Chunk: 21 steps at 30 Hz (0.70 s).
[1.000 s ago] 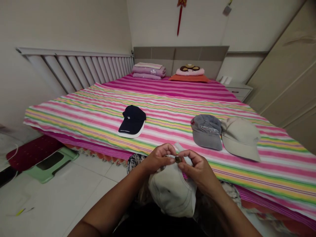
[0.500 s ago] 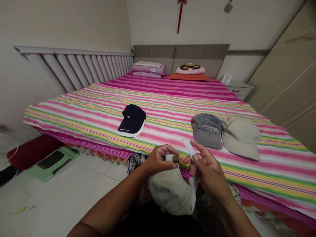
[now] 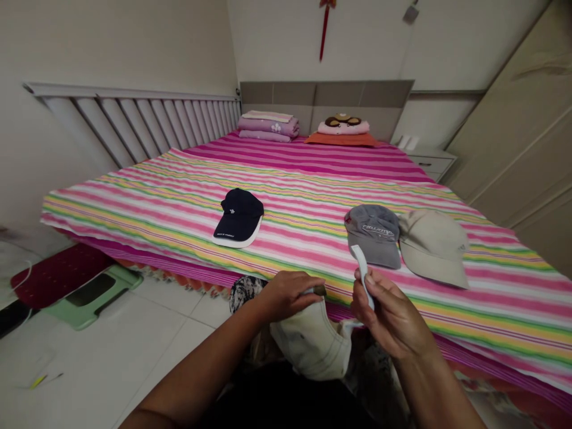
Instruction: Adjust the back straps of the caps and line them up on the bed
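Note:
A cream baseball cap (image 3: 313, 342) rests in my lap below both hands. My left hand (image 3: 286, 295) is closed on the cap's back edge, pinching the small brown buckle (image 3: 319, 290). My right hand (image 3: 391, 316) is closed on the cap's white adjuster strap (image 3: 363, 274), which sticks up from my fingers, pulled out to the right of the buckle. On the striped bed (image 3: 179, 202) ahead lie a navy cap (image 3: 239, 217), a grey cap (image 3: 374, 233) and a beige cap (image 3: 433, 244).
Folded purple bedding (image 3: 269, 126) and a pink pillow (image 3: 343, 126) lie at the headboard. A green stool (image 3: 92, 292) and a dark red mat (image 3: 49, 277) sit on the tiled floor at left. A slatted rail (image 3: 134, 122) runs along the left wall; wardrobe doors (image 3: 522, 131) stand at right.
My hands were together at the cap's buckle. The right hand has drawn the white strap out to the right and apart from the left hand, which stays on the buckle.

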### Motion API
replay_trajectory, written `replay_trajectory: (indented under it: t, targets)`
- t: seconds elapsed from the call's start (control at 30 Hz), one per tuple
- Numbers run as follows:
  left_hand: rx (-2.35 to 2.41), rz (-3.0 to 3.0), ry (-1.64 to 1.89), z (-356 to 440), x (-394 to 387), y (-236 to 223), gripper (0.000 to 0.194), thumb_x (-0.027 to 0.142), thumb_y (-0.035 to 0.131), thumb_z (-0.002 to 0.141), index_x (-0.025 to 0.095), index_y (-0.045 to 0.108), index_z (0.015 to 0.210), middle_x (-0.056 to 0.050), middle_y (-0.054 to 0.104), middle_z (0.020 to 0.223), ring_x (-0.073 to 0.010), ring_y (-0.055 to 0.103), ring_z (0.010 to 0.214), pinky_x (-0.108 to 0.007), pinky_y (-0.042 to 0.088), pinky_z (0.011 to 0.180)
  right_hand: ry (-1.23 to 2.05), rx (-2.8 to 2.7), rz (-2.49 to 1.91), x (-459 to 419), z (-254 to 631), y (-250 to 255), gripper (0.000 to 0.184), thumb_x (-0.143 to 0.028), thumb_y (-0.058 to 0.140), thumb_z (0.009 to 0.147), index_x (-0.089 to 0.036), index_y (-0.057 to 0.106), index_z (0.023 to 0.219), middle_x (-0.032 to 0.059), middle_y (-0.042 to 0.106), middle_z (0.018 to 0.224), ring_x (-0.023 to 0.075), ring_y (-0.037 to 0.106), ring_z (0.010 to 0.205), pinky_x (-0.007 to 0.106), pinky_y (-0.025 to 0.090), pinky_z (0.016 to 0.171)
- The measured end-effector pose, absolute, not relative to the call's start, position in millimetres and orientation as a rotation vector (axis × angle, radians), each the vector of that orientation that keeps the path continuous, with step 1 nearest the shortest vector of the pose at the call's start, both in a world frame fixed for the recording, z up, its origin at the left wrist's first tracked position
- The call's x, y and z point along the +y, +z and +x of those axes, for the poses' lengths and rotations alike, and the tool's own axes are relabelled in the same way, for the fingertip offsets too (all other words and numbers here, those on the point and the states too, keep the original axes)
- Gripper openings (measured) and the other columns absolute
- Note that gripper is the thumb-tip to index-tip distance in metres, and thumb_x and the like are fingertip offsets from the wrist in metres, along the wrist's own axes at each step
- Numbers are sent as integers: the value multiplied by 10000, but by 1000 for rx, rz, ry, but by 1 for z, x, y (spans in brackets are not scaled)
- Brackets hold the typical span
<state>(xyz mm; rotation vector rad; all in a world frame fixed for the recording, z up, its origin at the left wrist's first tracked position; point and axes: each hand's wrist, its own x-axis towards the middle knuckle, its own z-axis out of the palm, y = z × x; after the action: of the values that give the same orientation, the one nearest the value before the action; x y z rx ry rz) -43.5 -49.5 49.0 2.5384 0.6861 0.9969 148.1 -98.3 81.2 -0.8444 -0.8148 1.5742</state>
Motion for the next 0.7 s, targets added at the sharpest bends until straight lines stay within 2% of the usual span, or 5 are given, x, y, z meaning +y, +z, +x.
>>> replay_trajectory:
  t: [0.17, 0.3, 0.4, 0.53, 0.7]
  targets:
    - [776, 2352, 1012, -44, -51, 48, 288, 288, 504, 798, 191, 596, 1053, -95, 674, 932, -179, 612, 847, -263, 436, 734, 1666, -884, -920, -98, 150, 82, 204, -333, 634, 715, -168, 519, 688, -43, 508, 471, 36, 367, 309, 162, 240, 332]
    - [631, 1653, 1076, -38, -57, 44, 271, 314, 524, 782, 161, 613, 988, -77, 681, 843, -167, 625, 776, -289, 460, 731, 1700, -966, -977, -100, 149, 81, 237, -320, 661, 679, -143, 516, 616, -9, 569, 549, 37, 425, 330, 166, 271, 348]
    - [519, 1259, 1068, -34, -59, 38, 265, 328, 583, 740, 162, 628, 943, -54, 682, 793, -159, 629, 734, -297, 471, 714, 1707, -976, -983, -101, 147, 80, 208, -306, 666, 661, -137, 548, 634, -43, 498, 437, 25, 357, 296, 162, 225, 340]
    - [569, 1166, 1081, -34, -59, 34, 265, 324, 618, 712, 153, 653, 911, -56, 680, 801, -157, 622, 750, -284, 461, 727, 1738, -956, -1016, -101, 144, 78, 215, -320, 664, 661, -143, 542, 642, -73, 421, 355, 21, 268, 270, 163, 150, 323]
    - [623, 1272, 1115, -38, -59, 38, 257, 321, 628, 699, 159, 671, 895, -48, 676, 828, -140, 602, 759, -262, 445, 740, 1799, -926, -990, -101, 140, 74, 243, -336, 672, 657, -146, 525, 622, -76, 421, 352, 19, 257, 264, 164, 139, 320]
